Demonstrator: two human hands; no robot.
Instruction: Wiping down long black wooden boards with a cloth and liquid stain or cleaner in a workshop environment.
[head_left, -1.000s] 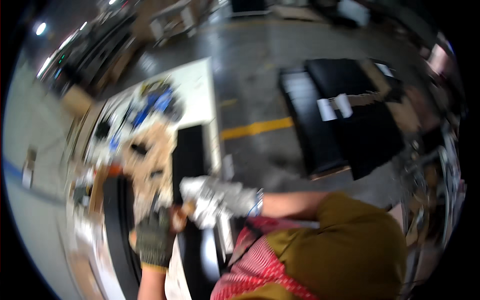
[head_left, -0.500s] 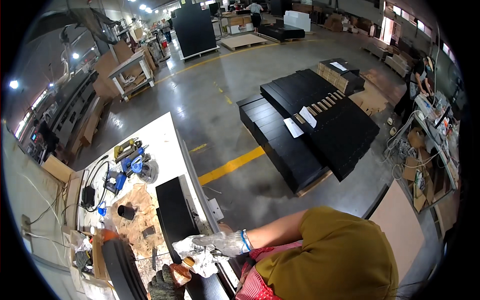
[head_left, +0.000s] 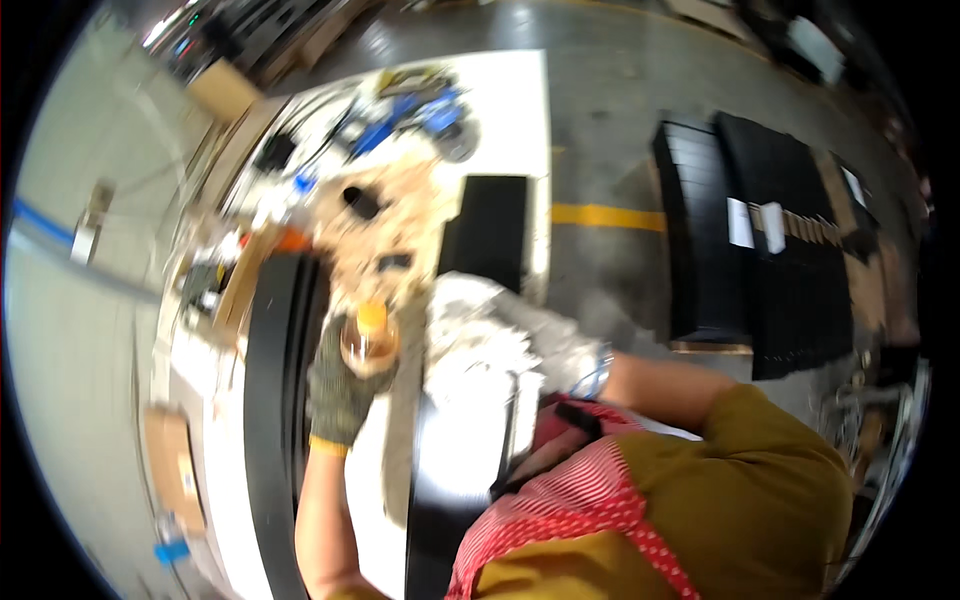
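Gripping a small amber jar [head_left: 368, 338], gloved left hand [head_left: 340, 385] just below.

The left hand [head_left: 340, 385] wears a dark knit glove with a yellow cuff. The right hand [head_left: 500, 335] wears a pale glove. Mustard sleeves, red-and-white apron.

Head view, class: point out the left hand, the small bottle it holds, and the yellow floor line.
left hand [head_left: 340, 385]: head view, back of the dark glove.
small bottle [head_left: 370, 335]: head view, amber body below the orange cap.
yellow floor line [head_left: 607, 216]: head view, mid-stripe.
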